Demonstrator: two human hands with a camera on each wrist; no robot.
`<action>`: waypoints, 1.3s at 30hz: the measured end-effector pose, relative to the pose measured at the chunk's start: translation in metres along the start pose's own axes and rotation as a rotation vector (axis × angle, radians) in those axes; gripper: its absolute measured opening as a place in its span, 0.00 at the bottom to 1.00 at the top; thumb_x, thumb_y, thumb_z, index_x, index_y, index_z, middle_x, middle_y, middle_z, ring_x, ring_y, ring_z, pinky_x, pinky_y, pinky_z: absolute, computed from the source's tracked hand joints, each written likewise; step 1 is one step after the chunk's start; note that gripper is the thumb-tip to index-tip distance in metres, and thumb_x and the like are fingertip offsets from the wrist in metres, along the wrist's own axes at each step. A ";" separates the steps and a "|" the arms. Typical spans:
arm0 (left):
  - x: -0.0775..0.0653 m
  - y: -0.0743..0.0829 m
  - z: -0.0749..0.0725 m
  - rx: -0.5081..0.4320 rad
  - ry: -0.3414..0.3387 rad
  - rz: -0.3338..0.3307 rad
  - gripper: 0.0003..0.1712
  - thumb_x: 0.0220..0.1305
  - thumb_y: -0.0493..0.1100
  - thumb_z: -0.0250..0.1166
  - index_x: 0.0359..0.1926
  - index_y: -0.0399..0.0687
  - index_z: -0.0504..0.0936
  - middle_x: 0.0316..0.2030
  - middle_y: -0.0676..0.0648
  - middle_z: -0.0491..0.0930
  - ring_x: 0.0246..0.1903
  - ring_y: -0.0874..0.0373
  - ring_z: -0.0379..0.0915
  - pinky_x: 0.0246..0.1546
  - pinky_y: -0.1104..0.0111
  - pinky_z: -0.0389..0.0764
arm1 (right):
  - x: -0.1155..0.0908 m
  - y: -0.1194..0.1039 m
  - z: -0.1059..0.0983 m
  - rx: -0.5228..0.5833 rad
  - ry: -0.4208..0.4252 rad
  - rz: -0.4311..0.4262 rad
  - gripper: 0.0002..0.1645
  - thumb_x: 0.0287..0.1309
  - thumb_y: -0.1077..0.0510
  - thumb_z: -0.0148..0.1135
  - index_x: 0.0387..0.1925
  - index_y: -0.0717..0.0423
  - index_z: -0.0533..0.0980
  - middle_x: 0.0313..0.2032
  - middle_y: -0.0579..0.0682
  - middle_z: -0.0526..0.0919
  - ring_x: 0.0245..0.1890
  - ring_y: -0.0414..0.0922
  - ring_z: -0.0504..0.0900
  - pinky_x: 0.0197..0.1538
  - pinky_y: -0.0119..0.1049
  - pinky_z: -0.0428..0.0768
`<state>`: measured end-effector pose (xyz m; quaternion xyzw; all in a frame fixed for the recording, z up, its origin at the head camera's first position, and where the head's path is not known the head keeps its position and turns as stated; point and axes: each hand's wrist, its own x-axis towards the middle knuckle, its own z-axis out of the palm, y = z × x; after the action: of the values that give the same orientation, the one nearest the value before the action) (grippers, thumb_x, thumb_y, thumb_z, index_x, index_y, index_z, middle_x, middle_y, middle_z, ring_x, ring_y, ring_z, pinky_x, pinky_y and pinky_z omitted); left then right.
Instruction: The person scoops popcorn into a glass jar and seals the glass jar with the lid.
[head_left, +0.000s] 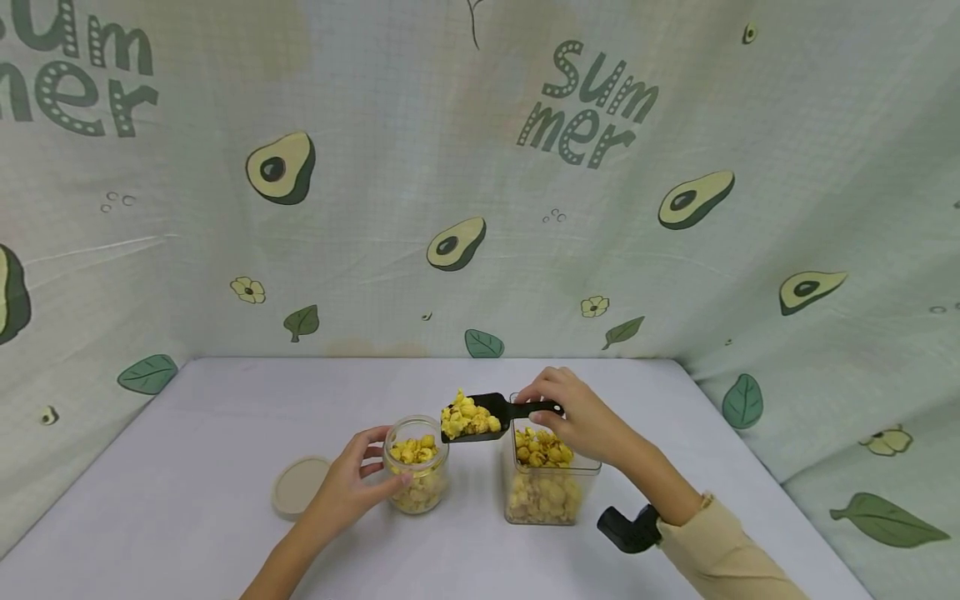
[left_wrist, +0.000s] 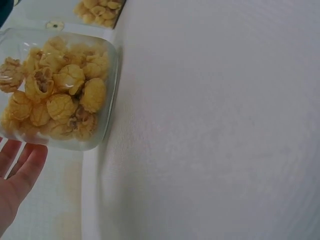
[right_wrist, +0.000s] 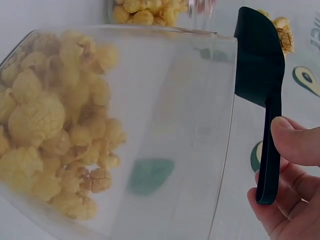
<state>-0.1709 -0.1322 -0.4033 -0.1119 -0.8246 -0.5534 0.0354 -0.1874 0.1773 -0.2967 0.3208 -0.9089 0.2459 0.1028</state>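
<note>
Popcorn [head_left: 468, 418] is heaped in a black scoop [head_left: 497, 407], whose handle my right hand [head_left: 572, 410] pinches between thumb and fingers. The scoop is level, its front lip beside the upper right rim of a round glass jar [head_left: 420, 487]. My left hand [head_left: 360, 475] grips that jar from its left side, thumb at the front and fingers behind. Yellow popcorn fills much of the jar. Beneath my right hand stands a clear square container [head_left: 588, 469], also holding popcorn [right_wrist: 55, 120]. The right wrist view shows the scoop from the side, above the container's rim.
A round pale lid [head_left: 292, 487] lies on the white table [head_left: 187, 483], left of the jar and close to my left forearm. Behind the table hangs a printed cloth [head_left: 360, 250]. A black wrist device [head_left: 632, 529] sits by my right sleeve.
</note>
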 end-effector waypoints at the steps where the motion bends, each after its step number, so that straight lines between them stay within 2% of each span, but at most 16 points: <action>1: 0.000 0.000 0.000 0.002 -0.001 -0.002 0.39 0.49 0.45 0.72 0.61 0.41 0.66 0.57 0.43 0.69 0.53 0.50 0.67 0.53 0.64 0.76 | 0.002 -0.001 0.001 -0.005 -0.004 0.001 0.13 0.55 0.65 0.61 0.43 0.51 0.79 0.40 0.45 0.77 0.46 0.45 0.71 0.45 0.40 0.74; 10: 0.000 -0.001 -0.001 0.015 -0.004 0.007 0.39 0.50 0.44 0.71 0.61 0.39 0.64 0.59 0.40 0.67 0.53 0.49 0.68 0.54 0.63 0.76 | 0.013 -0.009 0.009 -0.048 -0.008 -0.024 0.12 0.55 0.66 0.61 0.41 0.53 0.79 0.37 0.46 0.77 0.46 0.46 0.71 0.45 0.40 0.74; 20: 0.002 -0.003 -0.001 0.014 -0.011 0.012 0.39 0.50 0.45 0.72 0.61 0.40 0.65 0.59 0.41 0.67 0.53 0.50 0.68 0.54 0.64 0.76 | 0.021 -0.018 0.014 -0.113 -0.057 0.020 0.12 0.56 0.65 0.60 0.41 0.50 0.80 0.35 0.43 0.75 0.42 0.42 0.70 0.39 0.33 0.73; 29: 0.002 -0.002 -0.003 0.002 -0.013 0.004 0.40 0.50 0.45 0.72 0.61 0.41 0.65 0.59 0.41 0.67 0.53 0.49 0.68 0.54 0.64 0.76 | 0.029 -0.026 0.012 -0.226 -0.045 -0.043 0.11 0.55 0.67 0.61 0.39 0.52 0.80 0.33 0.44 0.74 0.37 0.41 0.68 0.37 0.31 0.72; 39: 0.001 -0.002 -0.001 0.006 -0.010 0.022 0.39 0.50 0.44 0.72 0.61 0.40 0.65 0.58 0.40 0.67 0.53 0.48 0.68 0.53 0.64 0.76 | 0.035 -0.032 0.007 -0.280 -0.097 -0.049 0.12 0.55 0.67 0.61 0.40 0.53 0.80 0.35 0.46 0.74 0.39 0.43 0.70 0.40 0.35 0.72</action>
<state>-0.1728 -0.1335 -0.4050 -0.1236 -0.8250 -0.5501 0.0379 -0.1945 0.1332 -0.2781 0.3368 -0.9301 0.0984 0.1086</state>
